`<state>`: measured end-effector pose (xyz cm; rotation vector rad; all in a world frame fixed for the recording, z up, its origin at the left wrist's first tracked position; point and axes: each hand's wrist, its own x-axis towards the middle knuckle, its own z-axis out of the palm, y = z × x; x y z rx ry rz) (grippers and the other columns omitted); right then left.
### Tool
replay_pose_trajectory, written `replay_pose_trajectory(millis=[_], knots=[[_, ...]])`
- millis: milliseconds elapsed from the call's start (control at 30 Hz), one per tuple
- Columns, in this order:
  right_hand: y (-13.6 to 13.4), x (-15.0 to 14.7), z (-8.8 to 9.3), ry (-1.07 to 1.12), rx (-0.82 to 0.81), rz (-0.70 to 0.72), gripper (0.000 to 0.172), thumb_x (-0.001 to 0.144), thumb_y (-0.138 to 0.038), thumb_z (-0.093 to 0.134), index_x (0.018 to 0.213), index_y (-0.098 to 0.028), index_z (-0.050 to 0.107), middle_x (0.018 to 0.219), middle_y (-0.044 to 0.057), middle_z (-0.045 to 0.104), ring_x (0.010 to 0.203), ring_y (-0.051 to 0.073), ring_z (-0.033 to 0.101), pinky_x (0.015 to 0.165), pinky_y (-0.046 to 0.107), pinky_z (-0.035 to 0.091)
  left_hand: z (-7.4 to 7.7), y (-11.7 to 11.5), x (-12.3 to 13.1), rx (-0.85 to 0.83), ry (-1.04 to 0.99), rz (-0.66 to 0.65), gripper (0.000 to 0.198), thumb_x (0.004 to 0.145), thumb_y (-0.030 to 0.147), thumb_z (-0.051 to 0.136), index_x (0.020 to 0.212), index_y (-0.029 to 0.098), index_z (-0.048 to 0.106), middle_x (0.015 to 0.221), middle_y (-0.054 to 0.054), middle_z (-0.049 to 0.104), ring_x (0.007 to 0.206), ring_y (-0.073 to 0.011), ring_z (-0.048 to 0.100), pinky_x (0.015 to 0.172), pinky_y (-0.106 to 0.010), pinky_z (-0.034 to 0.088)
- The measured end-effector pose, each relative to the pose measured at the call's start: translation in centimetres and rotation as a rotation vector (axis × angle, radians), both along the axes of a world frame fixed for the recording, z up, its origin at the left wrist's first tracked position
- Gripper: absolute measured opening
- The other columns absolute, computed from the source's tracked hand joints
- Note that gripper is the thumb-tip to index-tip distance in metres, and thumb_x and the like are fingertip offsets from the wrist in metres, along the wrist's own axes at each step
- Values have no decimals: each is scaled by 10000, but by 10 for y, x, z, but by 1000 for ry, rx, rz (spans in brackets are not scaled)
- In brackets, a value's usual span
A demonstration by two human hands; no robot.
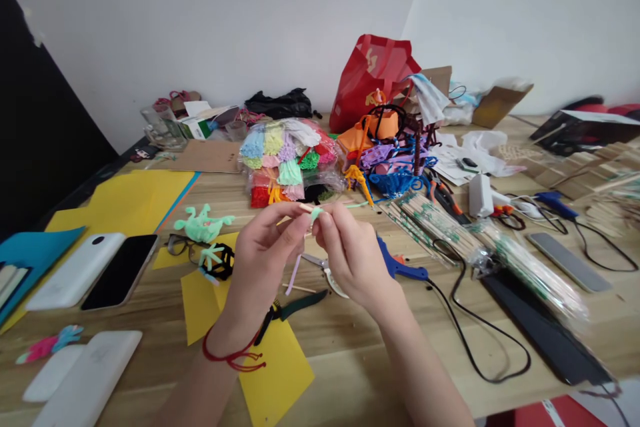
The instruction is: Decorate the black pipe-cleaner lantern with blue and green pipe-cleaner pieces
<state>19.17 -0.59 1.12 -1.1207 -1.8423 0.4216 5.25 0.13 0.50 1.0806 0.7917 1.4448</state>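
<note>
My left hand [265,260] and my right hand [350,257] meet above the wooden table [350,347], fingertips pinched together. Between them is a thin wooden stick with a bit of pale green pipe cleaner [316,213] wound at its tip. A pale purple strand [295,273] hangs down under the left hand. A red string bracelet [233,355] circles my left wrist. Below the hands lie green-handled pliers [295,307], small scissors [325,270] and a blue glue gun [397,265].
A bag of coloured pipe cleaners [287,160], a pile of pipe-cleaner crafts [390,153] and a red bag [373,77] stand behind. Bundled sticks [480,247] lie right. Yellow paper [273,363], a green figure [203,223], a phone [120,271] and white devices [75,277] lie left.
</note>
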Motion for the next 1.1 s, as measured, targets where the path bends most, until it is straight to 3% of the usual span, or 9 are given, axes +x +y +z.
replay_pose_trajectory(millis=[167,333,433,467,533,667,800,900,1100], knots=[[5,-6,2,251,-160,175,294,1029,-337,406,761,-222,436,617,-46,458,526,98,388,539,229,309,1,5,-3,27,26,70,190,771,356,837,861,211,755,798,-11,709,608,-70,584,558,-145,493],[12,-6,9,840,-808,683,339,1003,-406,406,707,-248,358,431,-130,262,367,71,148,379,207,173,5,8,-6,125,131,91,143,823,341,790,833,205,750,774,-18,714,696,-120,655,640,-187,540],[14,-5,10,966,-1049,897,308,956,-354,439,685,-260,327,373,-154,177,311,67,84,329,200,145,7,8,-8,175,163,76,121,841,321,773,809,208,743,773,-14,697,711,-122,654,661,-198,542],[13,-6,9,958,-1030,875,297,965,-363,429,696,-253,367,370,-152,196,304,67,97,327,200,154,8,8,-8,170,146,75,122,838,321,777,803,210,738,755,-6,685,682,-113,640,634,-191,532],[7,-8,7,852,-846,670,322,1007,-418,388,767,-225,485,399,-131,300,320,72,182,347,203,193,8,8,-9,119,86,76,137,827,337,790,804,215,733,719,9,665,623,-89,604,587,-172,509],[-4,-10,3,288,-191,139,199,993,-368,525,972,-187,604,576,-55,535,476,91,444,481,221,329,8,6,-10,-31,6,84,210,783,400,823,791,211,732,729,8,663,640,-74,587,589,-139,509],[-4,-9,3,-115,237,-53,127,1009,-257,506,1023,-184,609,688,14,665,562,126,572,547,239,399,8,5,-11,-49,9,67,229,775,400,830,752,201,718,628,39,551,542,-38,458,494,-106,409],[0,-8,4,-208,345,-112,168,1021,-242,469,932,-184,600,668,29,663,562,145,583,548,246,405,9,5,-13,-22,46,59,200,802,379,810,760,207,718,594,49,520,502,-31,399,467,-114,366],[4,-6,4,-196,284,-36,169,975,-165,456,831,-205,535,649,-2,565,536,127,479,525,238,357,14,5,-20,52,186,10,113,787,319,820,843,234,771,802,-10,725,687,-105,624,602,-166,500]])
